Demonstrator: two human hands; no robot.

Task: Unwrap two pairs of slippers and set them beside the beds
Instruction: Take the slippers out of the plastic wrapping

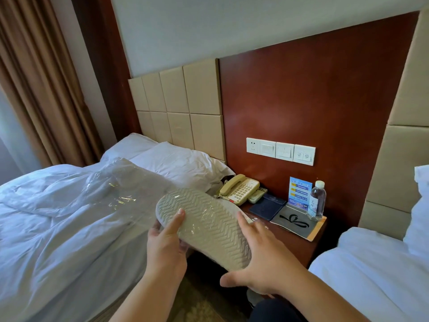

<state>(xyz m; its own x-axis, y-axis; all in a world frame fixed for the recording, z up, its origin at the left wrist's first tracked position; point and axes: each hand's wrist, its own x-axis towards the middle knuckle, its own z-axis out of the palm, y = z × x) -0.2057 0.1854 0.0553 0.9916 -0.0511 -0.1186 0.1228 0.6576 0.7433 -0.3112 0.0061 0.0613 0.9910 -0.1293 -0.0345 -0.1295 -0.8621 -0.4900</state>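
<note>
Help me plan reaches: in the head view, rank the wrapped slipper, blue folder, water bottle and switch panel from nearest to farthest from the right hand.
1. Wrapped slipper, touching the right hand.
2. Blue folder, middle of the nightstand.
3. Water bottle, nightstand's right back corner.
4. Switch panel, on the wall above.

Centre foreground: plastic-wrapped pale fabric slippers [204, 226], sole up, gripped at the left end by left hand [166, 247], right hand [262, 259] spread flat on the right edge. Left: white-sheeted bed [58, 217], bearing second clear-plastic-wrapped slipper pack [125, 182] before white pillows [176, 161]. Right: second white bed [371, 275]. Between the beds: dark wooden nightstand [299, 242], carrying, left to right, cream corded telephone [239, 190], grey remote control [256, 195], dark blue folder [267, 206], blue card stand [300, 194], clear plastic water bottle [316, 201]. On the wall above: white switch plate row [281, 151]. Far left: brown pleated curtain [41, 89].
</note>
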